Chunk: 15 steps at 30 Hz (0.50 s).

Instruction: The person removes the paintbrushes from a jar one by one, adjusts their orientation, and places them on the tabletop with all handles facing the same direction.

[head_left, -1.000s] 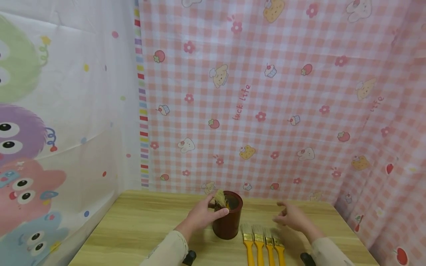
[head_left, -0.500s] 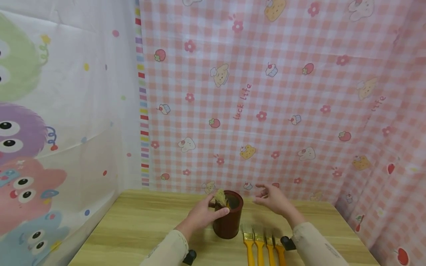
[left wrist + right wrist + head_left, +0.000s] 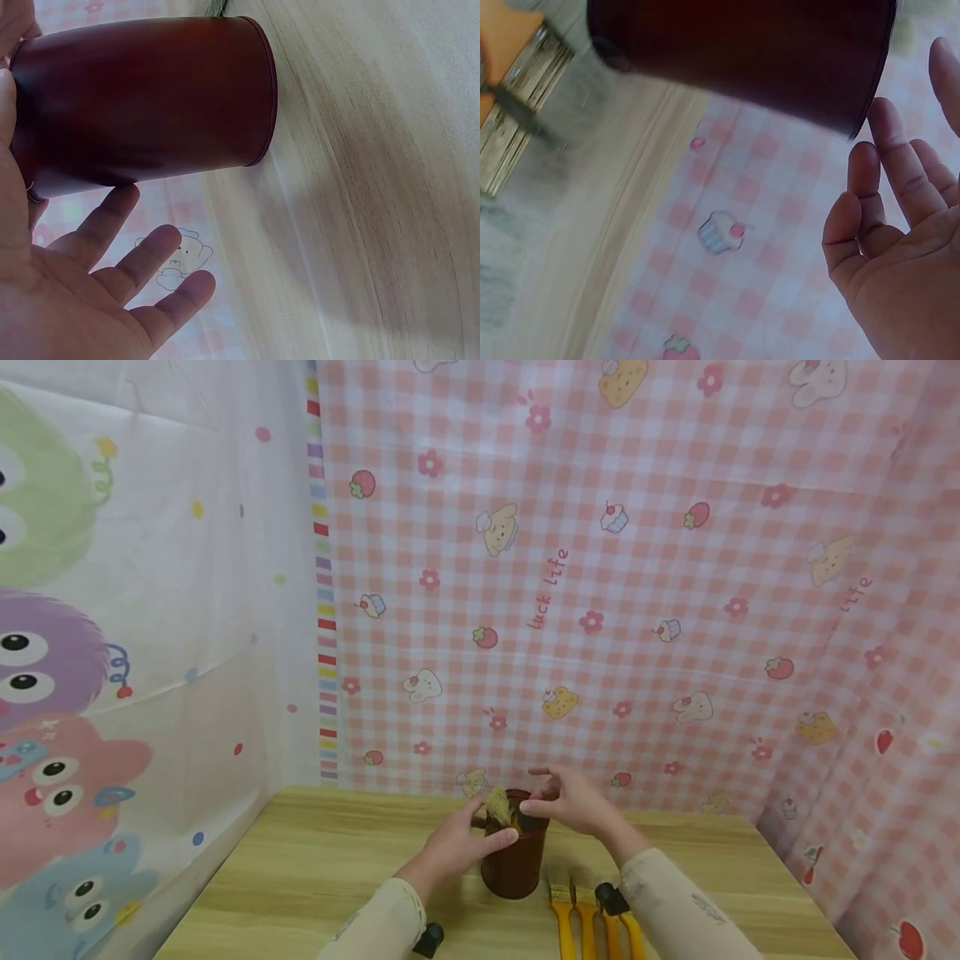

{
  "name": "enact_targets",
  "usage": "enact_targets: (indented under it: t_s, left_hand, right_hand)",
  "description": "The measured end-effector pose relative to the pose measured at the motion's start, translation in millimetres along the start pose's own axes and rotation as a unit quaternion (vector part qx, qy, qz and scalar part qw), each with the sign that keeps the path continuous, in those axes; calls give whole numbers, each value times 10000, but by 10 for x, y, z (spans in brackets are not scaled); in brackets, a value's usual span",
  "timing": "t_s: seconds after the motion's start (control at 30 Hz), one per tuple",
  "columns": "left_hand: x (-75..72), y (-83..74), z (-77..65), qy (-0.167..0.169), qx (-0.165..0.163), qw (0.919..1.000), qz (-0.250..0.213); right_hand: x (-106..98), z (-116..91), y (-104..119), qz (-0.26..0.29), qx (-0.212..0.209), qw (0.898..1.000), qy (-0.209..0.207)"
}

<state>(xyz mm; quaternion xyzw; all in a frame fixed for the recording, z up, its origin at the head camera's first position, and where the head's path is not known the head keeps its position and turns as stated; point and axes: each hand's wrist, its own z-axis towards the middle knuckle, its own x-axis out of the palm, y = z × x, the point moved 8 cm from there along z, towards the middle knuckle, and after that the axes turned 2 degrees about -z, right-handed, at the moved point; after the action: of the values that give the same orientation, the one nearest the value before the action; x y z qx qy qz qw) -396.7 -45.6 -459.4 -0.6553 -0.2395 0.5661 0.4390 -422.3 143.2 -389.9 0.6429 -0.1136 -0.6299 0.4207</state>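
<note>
A dark reddish-brown cylindrical pot [image 3: 513, 870] stands upright on the table. Out of its left side sticks a bristle head [image 3: 497, 808], pale yellow, leaning toward the left hand; the rest of it is hidden inside. The left hand [image 3: 453, 845] holds the pot at the rim between thumb and index finger, its other fingers spread below, as the left wrist view shows. At the opposite side of the rim is the right hand [image 3: 576, 803], fingers loosely bent and holding nothing. In the right wrist view its fingertips [image 3: 885, 112] come right up to the pot's edge.
Several paintbrushes [image 3: 562, 927] with yellow handles lie side by side in front of the pot, bristles pointing away, partly under the right forearm. Behind the wooden table [image 3: 300, 868] hangs a pink checked cloth [image 3: 420, 643]; a white cartoon cloth [image 3: 225, 635] hangs at left.
The right hand has moved left from beyond the paintbrushes, over them, to the pot's rim. The left hand and the pot have stayed in place.
</note>
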Motion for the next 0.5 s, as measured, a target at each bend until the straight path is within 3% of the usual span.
enact_targets:
  t_s: [0.37, 0.5]
  left_hand:
    - [16, 51, 44, 3, -61, 9999, -115]
    - [2, 17, 10, 38, -37, 9998, -203]
  right_hand:
    - [259, 3, 251, 185, -268, 9974, 642]
    - [310, 24, 293, 122, -265, 9974, 661]
